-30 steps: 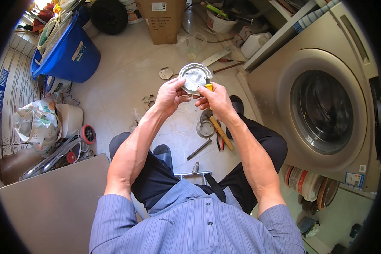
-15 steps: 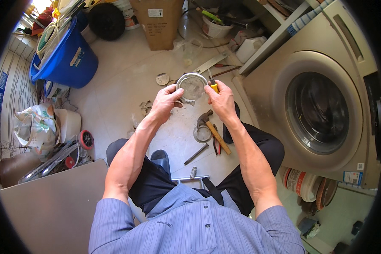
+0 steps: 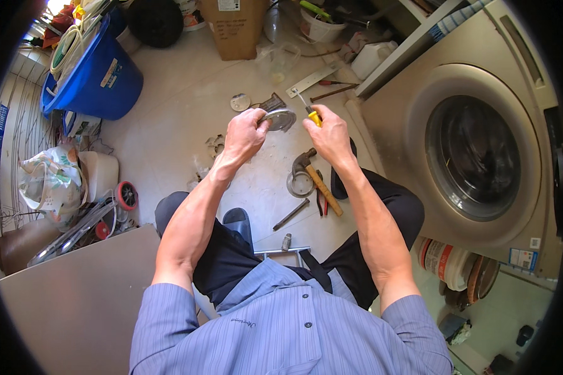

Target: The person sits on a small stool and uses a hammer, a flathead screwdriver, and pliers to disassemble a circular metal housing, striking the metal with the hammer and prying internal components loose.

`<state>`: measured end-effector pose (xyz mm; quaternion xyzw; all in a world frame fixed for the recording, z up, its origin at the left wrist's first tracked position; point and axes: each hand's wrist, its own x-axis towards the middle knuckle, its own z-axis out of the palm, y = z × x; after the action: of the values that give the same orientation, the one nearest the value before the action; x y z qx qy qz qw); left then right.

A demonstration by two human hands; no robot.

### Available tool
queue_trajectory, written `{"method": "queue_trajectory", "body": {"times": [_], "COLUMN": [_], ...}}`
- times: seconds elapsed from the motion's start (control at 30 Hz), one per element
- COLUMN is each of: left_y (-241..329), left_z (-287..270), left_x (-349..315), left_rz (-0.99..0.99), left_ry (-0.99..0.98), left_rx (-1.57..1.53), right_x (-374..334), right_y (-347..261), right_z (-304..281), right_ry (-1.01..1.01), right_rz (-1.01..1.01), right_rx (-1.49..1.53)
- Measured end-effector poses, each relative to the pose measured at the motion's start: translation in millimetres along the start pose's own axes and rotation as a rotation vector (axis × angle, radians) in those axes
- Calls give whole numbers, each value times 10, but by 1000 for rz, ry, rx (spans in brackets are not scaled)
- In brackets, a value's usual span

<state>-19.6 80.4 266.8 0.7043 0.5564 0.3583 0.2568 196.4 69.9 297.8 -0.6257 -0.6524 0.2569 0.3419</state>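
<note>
My left hand is closed round the edge of a round grey metal cover, held tilted above the floor. My right hand grips a screwdriver by its yellow and black handle, the shaft pointing up and away to the left. The screwdriver and the cover are apart. On the floor below lie a claw hammer with a wooden handle, its head beside a metal ring, a dark metal rod and red-handled pliers. Past my left hand lies a small round disc.
A washing machine stands at the right. A blue tub and a cardboard box are at the far side. A folding trolley and a flat grey panel are at the left. A metal strip lies farther off.
The round cover has tipped from facing me to nearly edge-on and stays in my left hand. My right hand has come away from it, still holding the screwdriver.
</note>
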Motion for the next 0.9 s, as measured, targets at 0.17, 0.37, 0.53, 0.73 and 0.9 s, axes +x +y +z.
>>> {"method": "queue_trajectory", "body": {"times": [0.17, 0.37, 0.53, 0.73, 0.9], "left_y": [-21, -124, -133, -73, -69], "left_z": [54, 143, 166, 129, -56], "left_x": [7, 5, -12, -23, 40], "left_rz": [71, 149, -64, -242, 5], "left_ry": [-52, -17, -132, -206, -256], "left_rx": [63, -27, -139, -616, 54], "right_x": [-65, -57, -68, -6, -73], "right_y": [-106, -249, -65, -96, 12], "right_z": [48, -11, 18, -60, 42], "right_ry": [171, 112, -120, -139, -140], "right_rz": [-188, -213, -75, -106, -215], "right_rx": [-17, -62, -180, -303, -332]}}
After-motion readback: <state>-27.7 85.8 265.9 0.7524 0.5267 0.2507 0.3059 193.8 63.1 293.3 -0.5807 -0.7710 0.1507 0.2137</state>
